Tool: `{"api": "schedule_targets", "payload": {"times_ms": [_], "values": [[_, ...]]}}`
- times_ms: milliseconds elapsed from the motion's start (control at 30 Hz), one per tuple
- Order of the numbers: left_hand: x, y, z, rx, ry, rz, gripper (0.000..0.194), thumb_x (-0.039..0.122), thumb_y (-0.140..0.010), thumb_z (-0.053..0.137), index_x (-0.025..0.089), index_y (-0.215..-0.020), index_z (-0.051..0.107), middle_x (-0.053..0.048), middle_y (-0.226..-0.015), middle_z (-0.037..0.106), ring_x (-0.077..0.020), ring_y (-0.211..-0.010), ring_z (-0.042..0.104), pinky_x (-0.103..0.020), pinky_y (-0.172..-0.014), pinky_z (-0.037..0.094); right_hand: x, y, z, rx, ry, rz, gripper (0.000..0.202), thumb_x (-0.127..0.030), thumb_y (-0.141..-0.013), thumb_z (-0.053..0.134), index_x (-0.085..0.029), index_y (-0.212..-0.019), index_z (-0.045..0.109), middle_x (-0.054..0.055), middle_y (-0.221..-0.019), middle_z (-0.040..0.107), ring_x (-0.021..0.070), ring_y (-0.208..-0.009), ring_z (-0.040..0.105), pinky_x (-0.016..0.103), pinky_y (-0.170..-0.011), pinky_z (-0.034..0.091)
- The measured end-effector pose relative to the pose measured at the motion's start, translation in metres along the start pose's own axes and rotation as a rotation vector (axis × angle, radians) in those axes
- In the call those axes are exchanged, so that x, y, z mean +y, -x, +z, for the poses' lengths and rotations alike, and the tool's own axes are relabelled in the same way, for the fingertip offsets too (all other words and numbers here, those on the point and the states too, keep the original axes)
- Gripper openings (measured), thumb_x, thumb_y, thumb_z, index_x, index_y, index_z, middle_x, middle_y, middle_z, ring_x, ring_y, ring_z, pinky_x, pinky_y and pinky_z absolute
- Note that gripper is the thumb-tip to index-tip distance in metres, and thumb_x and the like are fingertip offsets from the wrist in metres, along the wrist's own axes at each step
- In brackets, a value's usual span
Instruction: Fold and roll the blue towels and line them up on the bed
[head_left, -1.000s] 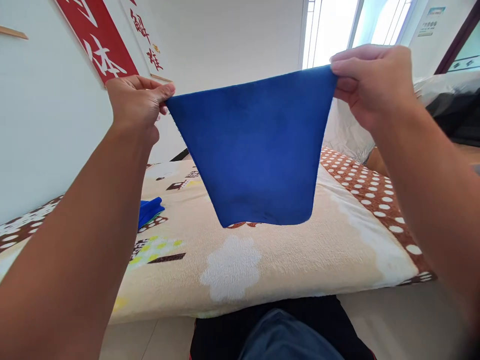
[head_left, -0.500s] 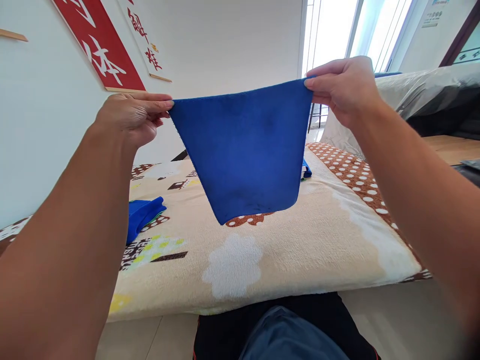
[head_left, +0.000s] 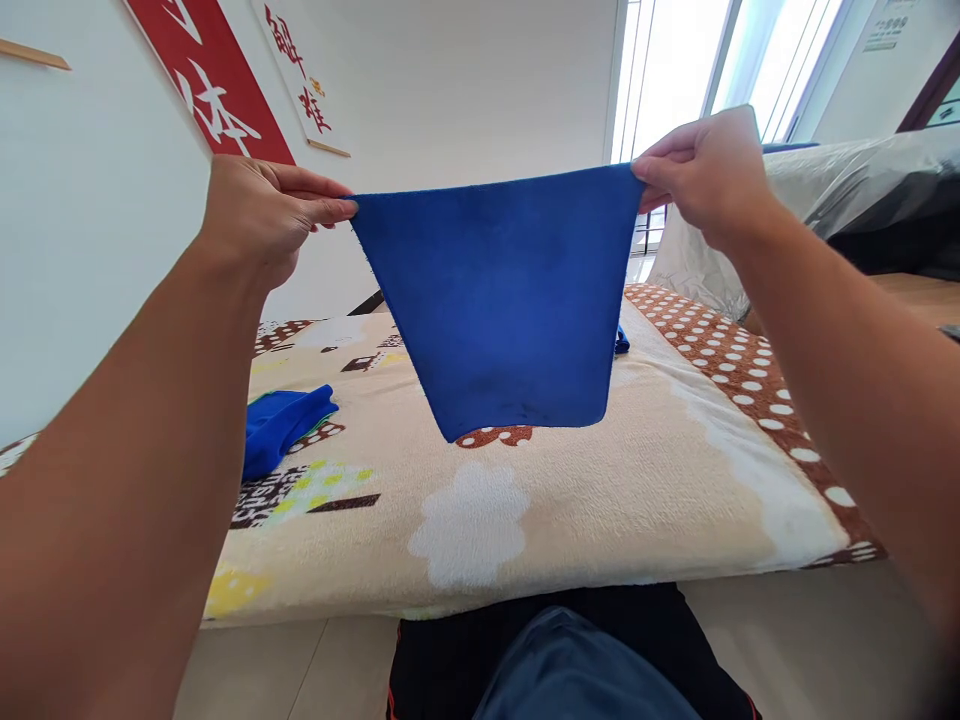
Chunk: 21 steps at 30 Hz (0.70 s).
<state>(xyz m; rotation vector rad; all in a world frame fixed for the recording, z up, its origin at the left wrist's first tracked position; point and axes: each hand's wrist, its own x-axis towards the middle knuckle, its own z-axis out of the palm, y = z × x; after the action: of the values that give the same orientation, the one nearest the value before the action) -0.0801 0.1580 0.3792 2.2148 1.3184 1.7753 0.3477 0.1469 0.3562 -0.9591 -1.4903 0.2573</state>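
Observation:
A blue cloth (head_left: 499, 300) hangs spread out in the air between my two hands, its top edge stretched nearly straight. My left hand (head_left: 277, 215) pinches the upper left corner between thumb and fingers. At the upper right corner, my right hand (head_left: 701, 180) grips the cloth in the same way. Dark smudges mark the cloth near its lower edge, which hangs above the patterned blanket (head_left: 637, 500).
Another blue cloth (head_left: 289, 430) lies crumpled on the blanket at the left, partly behind my left forearm. A small blue piece (head_left: 622, 341) shows beyond the held cloth's right edge. Plastic sheeting (head_left: 847, 185) covers something at the back right.
The right hand has moved slightly right and the cloth's top edge is stretched wider and straighter. My left hand is a little higher. The view has shifted slightly.

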Motion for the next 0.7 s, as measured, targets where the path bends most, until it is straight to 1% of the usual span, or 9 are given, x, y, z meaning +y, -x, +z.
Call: {"api": "schedule_targets", "payload": {"times_ms": [100,200,333,400,533,600,700], "values": [[-0.002,0.000,-0.001,-0.006,-0.096,-0.009,0.044,0.031,-0.065,0.089,0.005,-0.096,0.073,-0.009,-0.079,0.068,-0.0140,-0.067,0.057,-0.045,-0.078,0.051,0.001,-0.001,0.000,-0.018,0.050,-0.013,0.015,-0.016,-0.084,0.073,-0.019,-0.071,0.067,-0.003,-0.059,0.065,0.0128,-0.055,0.061,0.036,-0.064,0.057],[0.003,0.004,0.001,-0.033,-0.172,-0.019,0.037,0.033,-0.070,0.085,0.007,-0.094,0.073,-0.009,-0.080,0.068,-0.0141,-0.068,0.058,-0.043,-0.077,0.050,-0.001,0.000,0.000,-0.047,0.108,-0.039,0.018,-0.020,-0.086,0.072,-0.019,-0.069,0.066,-0.002,-0.059,0.065,0.0123,-0.054,0.061,0.031,-0.059,0.054],[0.014,0.011,0.006,-0.064,-0.242,-0.023,0.026,0.032,-0.080,0.075,0.009,-0.090,0.071,-0.008,-0.078,0.066,-0.0098,-0.061,0.050,-0.039,-0.072,0.048,-0.004,0.005,-0.002,-0.101,0.280,-0.111,0.025,-0.025,-0.090,0.068,-0.019,-0.066,0.064,-0.002,-0.056,0.063,0.0113,-0.051,0.059,0.028,-0.056,0.048],[0.016,0.014,0.007,-0.066,-0.258,-0.004,0.022,0.031,-0.084,0.070,0.010,-0.089,0.071,-0.005,-0.075,0.064,-0.0090,-0.061,0.047,-0.036,-0.072,0.047,-0.004,0.007,-0.004,-0.128,0.342,-0.107,0.029,-0.026,-0.092,0.066,-0.019,-0.064,0.063,-0.002,-0.054,0.062,0.0101,-0.050,0.057,0.027,-0.055,0.046],[0.010,0.017,0.004,-0.125,-0.244,0.008,0.022,0.033,-0.082,0.073,0.012,-0.084,0.070,-0.001,-0.067,0.059,-0.0089,-0.061,0.045,-0.033,-0.074,0.046,-0.003,0.010,-0.007,-0.141,0.415,-0.105,0.037,-0.024,-0.094,0.062,-0.019,-0.058,0.062,-0.003,-0.052,0.061,0.0085,-0.052,0.053,0.026,-0.058,0.043],[0.004,0.017,0.000,-0.164,-0.204,-0.012,0.024,0.035,-0.081,0.075,0.012,-0.085,0.070,-0.001,-0.067,0.059,-0.0095,-0.062,0.047,-0.034,-0.076,0.046,-0.002,0.010,-0.010,-0.143,0.448,-0.127,0.040,-0.023,-0.095,0.060,-0.020,-0.055,0.062,-0.003,-0.050,0.060,0.0079,-0.051,0.050,0.025,-0.058,0.041],[-0.005,0.016,-0.005,-0.178,-0.129,-0.029,0.027,0.036,-0.081,0.077,0.011,-0.085,0.069,-0.001,-0.068,0.059,-0.0100,-0.065,0.049,-0.034,-0.079,0.045,-0.002,0.009,-0.015,-0.156,0.504,-0.161,0.045,-0.023,-0.095,0.058,-0.021,-0.050,0.061,-0.004,-0.044,0.054,0.0066,-0.046,0.041,0.025,-0.054,0.036]]}}
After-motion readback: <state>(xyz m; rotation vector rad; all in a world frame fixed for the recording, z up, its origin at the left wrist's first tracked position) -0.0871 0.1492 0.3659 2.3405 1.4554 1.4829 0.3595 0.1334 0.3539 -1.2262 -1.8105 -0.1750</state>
